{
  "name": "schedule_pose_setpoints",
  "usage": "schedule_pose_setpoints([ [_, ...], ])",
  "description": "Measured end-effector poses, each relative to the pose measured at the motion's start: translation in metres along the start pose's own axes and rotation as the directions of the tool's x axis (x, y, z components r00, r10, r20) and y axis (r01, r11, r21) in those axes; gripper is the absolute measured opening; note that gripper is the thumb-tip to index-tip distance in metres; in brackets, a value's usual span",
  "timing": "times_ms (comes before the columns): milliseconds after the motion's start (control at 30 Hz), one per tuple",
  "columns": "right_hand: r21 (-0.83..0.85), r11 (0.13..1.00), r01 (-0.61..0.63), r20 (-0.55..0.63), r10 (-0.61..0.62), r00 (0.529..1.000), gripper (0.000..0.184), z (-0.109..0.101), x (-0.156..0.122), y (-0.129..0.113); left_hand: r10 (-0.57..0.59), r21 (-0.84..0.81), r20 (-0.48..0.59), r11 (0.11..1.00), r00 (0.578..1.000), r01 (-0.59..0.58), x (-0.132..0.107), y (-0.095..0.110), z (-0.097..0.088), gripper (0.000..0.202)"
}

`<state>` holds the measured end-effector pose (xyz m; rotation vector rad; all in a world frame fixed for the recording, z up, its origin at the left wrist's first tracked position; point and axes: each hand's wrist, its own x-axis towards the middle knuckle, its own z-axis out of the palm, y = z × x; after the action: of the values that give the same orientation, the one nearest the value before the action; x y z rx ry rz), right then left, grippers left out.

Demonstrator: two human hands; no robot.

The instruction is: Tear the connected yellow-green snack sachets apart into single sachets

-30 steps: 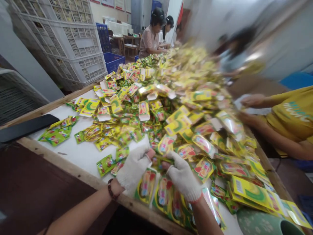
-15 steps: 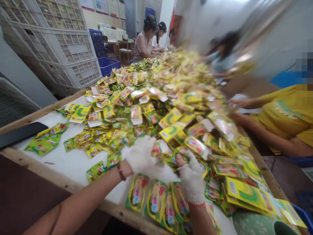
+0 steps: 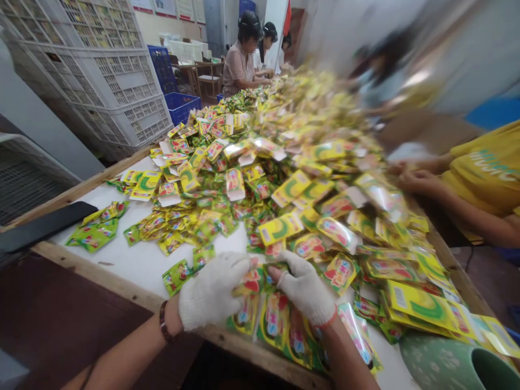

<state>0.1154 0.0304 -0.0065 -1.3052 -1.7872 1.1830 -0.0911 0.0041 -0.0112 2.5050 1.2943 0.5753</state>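
Observation:
My left hand (image 3: pixel 215 292), in a white fingerless-looking knit glove, is closed on a small printed carton (image 3: pixel 252 280) near the table's front edge. My right hand (image 3: pixel 305 287), gloved alike with the bare thumb showing, pinches a small green sachet (image 3: pixel 270 277) right beside that carton's end. Whether the sachet is partly inside the carton I cannot tell. Below both hands, several flat yellow-green cartons (image 3: pixel 273 322) lie in a row, partly covered by my right wrist. Left of my left hand lie loose green sachets (image 3: pixel 175 276).
A big heap of cartons and sachets (image 3: pixel 235 184) covers the white table (image 3: pixel 134 262). A black phone-like slab (image 3: pixel 49 225) lies at left, a green flowered cup (image 3: pixel 450 357) at front right. White crates (image 3: pixel 105 76) stand at left. A co-worker in yellow (image 3: pixel 483 173) sits at right; others work farther back.
My hands have come together close to the front edge. The left now holds a carton against the right hand's sachet. The whole view has shifted slightly.

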Motion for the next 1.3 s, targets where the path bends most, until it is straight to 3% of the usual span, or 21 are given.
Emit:
schedule_pose_setpoints([
  [167, -0.19, 0.979, 0.074, -0.232, -0.118, 0.966, 0.023, 0.017, -0.005, -0.012, -0.096, -0.014, -0.084, 0.995, 0.992, 0.096, -0.002, 0.001, 0.008, 0.061],
  [267, -0.151, 0.988, 0.036, -0.225, -0.07, 0.972, 0.028, 0.013, -0.012, -0.018, -0.101, 0.039, -0.11, 0.994, 0.989, 0.105, -0.002, 0.001, 0.009, 0.062],
  [433, -0.123, 0.991, -0.049, -0.192, 0.024, 0.981, 0.019, 0.001, -0.019, -0.021, 0.019, 0.162, -0.131, 0.987, 0.991, 0.002, -0.003, 0.006, 0.007, 0.06],
  [567, 0.018, 0.987, -0.161, -0.013, 0.161, 0.987, 0.021, 0.002, -0.017, -0.021, 0.093, 0.207, -0.162, 0.977, 0.982, -0.059, -0.005, 0.01, 0.008, 0.06],
  [700, 0.244, 0.906, -0.346, 0.164, 0.313, 0.935, 0.039, 0.003, -0.019, -0.02, 0.086, 0.246, -0.177, 0.968, 0.98, -0.041, -0.009, 0.007, 0.01, 0.062],
  [767, 0.34, 0.864, -0.372, 0.295, 0.278, 0.914, 0.046, 0.004, -0.021, -0.018, 0.062, 0.219, -0.182, 0.975, 0.981, -0.021, -0.01, 0.006, 0.012, 0.059],
  [833, 0.358, 0.854, -0.377, 0.393, 0.228, 0.891, 0.041, 0.006, -0.022, -0.017, 0.032, 0.166, -0.195, 0.986, 0.98, 0.0, -0.012, 0.007, 0.014, 0.056],
  [933, 0.282, 0.911, -0.3, 0.412, 0.167, 0.896, 0.028, 0.011, -0.017, -0.018, -0.118, -0.07, -0.188, 0.992, 0.975, 0.107, -0.014, 0.012, 0.014, 0.044],
  [1000, 0.233, 0.959, -0.16, 0.336, 0.075, 0.939, 0.021, 0.015, -0.014, -0.021, -0.308, -0.359, -0.115, 0.899, 0.944, 0.25, -0.017, 0.016, 0.014, 0.035],
  [1067, 0.165, 0.986, 0.012, 0.114, -0.031, 0.993, 0.018, 0.02, -0.014, -0.022, -0.488, -0.649, -0.004, 0.666, 0.873, 0.369, -0.019, 0.02, 0.015, 0.035],
  [1167, 0.084, 0.994, 0.065, -0.216, -0.046, 0.975, 0.019, 0.029, -0.02, -0.016, -0.627, -0.891, 0.08, 0.304, 0.775, 0.337, -0.023, 0.025, 0.024, 0.048],
  [1233, 0.143, 0.99, -0.004, -0.231, 0.037, 0.972, 0.023, 0.035, -0.026, -0.009, -0.639, -0.936, 0.099, 0.2, 0.763, 0.288, -0.028, 0.028, 0.031, 0.05],
  [1300, 0.196, 0.979, -0.059, -0.176, 0.094, 0.98, 0.026, 0.039, -0.032, -0.002, -0.601, -0.941, 0.128, 0.178, 0.789, 0.288, -0.032, 0.028, 0.035, 0.046],
])
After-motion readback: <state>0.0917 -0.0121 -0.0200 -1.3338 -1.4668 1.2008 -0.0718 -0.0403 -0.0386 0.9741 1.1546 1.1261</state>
